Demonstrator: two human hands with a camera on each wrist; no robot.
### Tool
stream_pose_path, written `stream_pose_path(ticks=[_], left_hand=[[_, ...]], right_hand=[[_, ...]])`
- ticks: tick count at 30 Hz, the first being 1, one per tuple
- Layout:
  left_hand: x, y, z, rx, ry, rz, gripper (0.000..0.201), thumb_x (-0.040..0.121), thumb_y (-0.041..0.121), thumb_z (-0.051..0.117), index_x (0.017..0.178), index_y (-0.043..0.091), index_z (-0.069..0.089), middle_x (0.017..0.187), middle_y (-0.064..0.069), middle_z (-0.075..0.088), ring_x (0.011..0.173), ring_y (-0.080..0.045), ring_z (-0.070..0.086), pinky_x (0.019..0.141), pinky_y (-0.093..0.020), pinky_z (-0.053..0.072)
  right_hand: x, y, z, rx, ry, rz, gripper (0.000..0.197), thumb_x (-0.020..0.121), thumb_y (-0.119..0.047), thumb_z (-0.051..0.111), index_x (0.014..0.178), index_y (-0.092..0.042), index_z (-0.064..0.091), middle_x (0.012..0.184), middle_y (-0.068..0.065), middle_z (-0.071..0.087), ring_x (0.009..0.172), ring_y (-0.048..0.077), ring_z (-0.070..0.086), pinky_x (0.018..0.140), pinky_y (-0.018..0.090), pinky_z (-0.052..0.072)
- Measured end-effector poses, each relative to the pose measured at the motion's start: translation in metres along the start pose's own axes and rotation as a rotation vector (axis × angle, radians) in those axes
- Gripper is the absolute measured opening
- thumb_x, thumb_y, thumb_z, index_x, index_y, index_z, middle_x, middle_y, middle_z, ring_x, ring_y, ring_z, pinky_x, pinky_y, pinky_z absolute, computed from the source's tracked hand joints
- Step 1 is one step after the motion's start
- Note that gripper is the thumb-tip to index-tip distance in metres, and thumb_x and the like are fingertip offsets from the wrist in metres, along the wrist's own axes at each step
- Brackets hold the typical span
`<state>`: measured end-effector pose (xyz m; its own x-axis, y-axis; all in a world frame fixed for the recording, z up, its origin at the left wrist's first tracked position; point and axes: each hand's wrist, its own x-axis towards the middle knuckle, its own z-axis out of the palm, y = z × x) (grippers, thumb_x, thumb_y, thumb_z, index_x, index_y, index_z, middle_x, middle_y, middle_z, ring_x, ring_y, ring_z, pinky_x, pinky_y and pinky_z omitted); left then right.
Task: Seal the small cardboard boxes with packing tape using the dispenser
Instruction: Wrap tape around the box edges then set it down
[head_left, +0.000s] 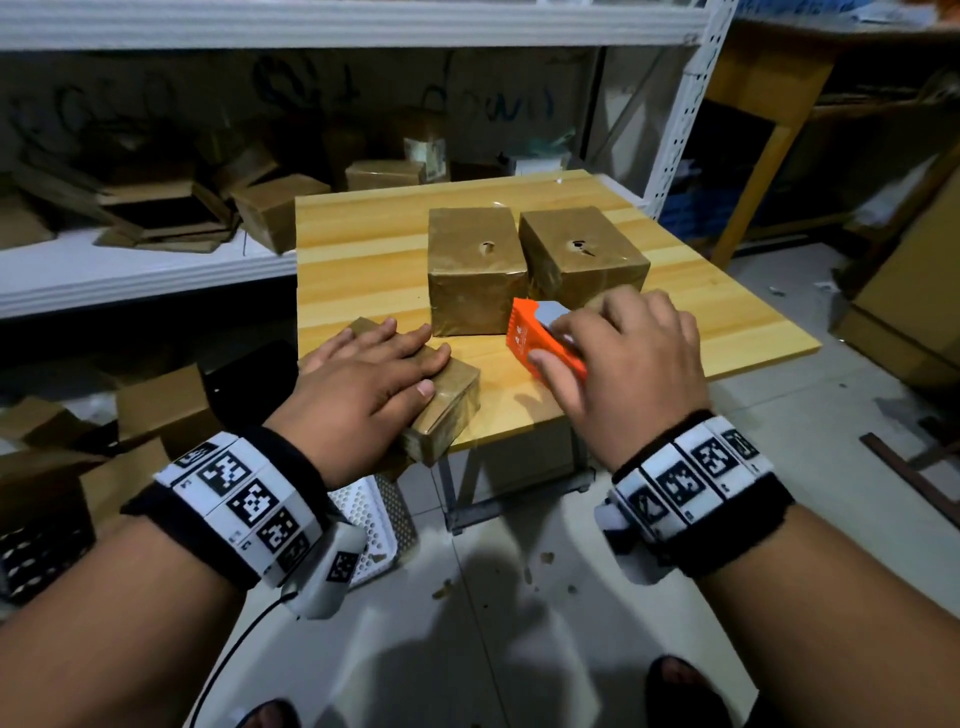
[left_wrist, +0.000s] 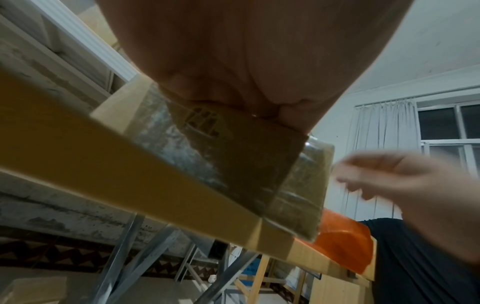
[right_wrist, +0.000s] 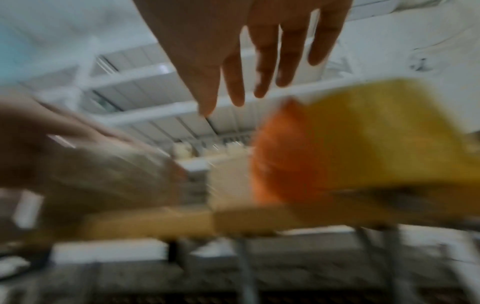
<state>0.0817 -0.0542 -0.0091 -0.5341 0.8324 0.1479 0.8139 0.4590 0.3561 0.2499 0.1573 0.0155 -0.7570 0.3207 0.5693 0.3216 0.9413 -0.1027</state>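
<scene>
The left hand (head_left: 363, 384) lies flat, fingers straight, pressing on the top of a flat tape-wrapped brown cardboard box (head_left: 447, 410) at the near left corner of the pale wooden tabletop (head_left: 363, 249); the left wrist view shows the palm (left_wrist: 233, 61) on that box (left_wrist: 233, 164), whose corner overhangs the tabletop's edge (left_wrist: 130, 164). The right hand (head_left: 623, 353) hovers over the orange plastic tape dispenser (head_left: 535, 332) with fingers spread and loosely bent; its thumb lies at the dispenser's near side, but I cannot tell whether it actually grips it. The blurred right wrist view shows straight, parted fingers (right_wrist: 262, 61) above the dispenser (right_wrist: 280, 160). The dispenser lies on the tabletop, just right of the flat box. Behind it stand two taller tape-covered brown boxes, one to the left (head_left: 475, 265) and one to the right (head_left: 582, 249), side by side, each with a small hole on top. A white metal shelf (head_left: 130, 275) carrying more cardboard stands to the left.
</scene>
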Motion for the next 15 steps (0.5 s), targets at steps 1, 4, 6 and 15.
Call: stream_pose_path(ticks=[1, 4, 6, 15], left_hand=[[0.000, 0.000, 0.000, 0.005, 0.000, 0.001, 0.062, 0.090, 0.072, 0.017, 0.147, 0.059, 0.035, 0.165, 0.027, 0.024, 0.159, -0.007, 0.011, 0.129, -0.041, 0.003], [0.001, 0.000, 0.001, 0.004, 0.008, -0.008, 0.066, 0.089, 0.072, 0.017, 0.149, 0.057, 0.039, 0.166, 0.026, 0.026, 0.159, -0.007, 0.012, 0.129, -0.041, 0.004], [0.000, 0.000, 0.001, -0.011, 0.021, -0.014, 0.065, 0.089, 0.072, 0.018, 0.148, 0.056, 0.041, 0.165, 0.026, 0.028, 0.159, -0.006, 0.013, 0.129, -0.039, 0.003], [0.000, 0.002, 0.001, -0.009, 0.036, -0.015, 0.071, 0.088, 0.072, 0.018, 0.150, 0.051, 0.046, 0.165, 0.023, 0.031, 0.159, -0.007, 0.016, 0.128, -0.037, 0.004]], right_hand=[[-0.005, -0.006, 0.001, 0.147, 0.044, -0.014, 0.032, 0.097, -0.051, 0.062, 0.098, -0.021, 0.073, 0.095, 0.001, 0.068, 0.092, 0.025, 0.061, 0.080, 0.040, 0.046], [-0.020, -0.028, 0.014, 0.747, -0.198, 0.291, 0.045, 0.100, -0.053, 0.061, 0.074, -0.016, 0.065, 0.059, -0.007, 0.059, 0.055, 0.014, 0.054, 0.056, 0.036, 0.044], [-0.028, -0.038, 0.023, 0.992, -0.466, 0.620, 0.054, 0.101, -0.058, 0.057, 0.073, -0.014, 0.067, 0.048, -0.004, 0.054, 0.040, 0.012, 0.047, 0.045, 0.027, 0.038], [-0.028, -0.051, 0.034, 1.502, -0.794, 1.174, 0.066, 0.093, -0.076, 0.053, 0.101, -0.013, 0.071, 0.054, -0.007, 0.039, 0.039, 0.007, 0.029, 0.037, 0.015, 0.016]])
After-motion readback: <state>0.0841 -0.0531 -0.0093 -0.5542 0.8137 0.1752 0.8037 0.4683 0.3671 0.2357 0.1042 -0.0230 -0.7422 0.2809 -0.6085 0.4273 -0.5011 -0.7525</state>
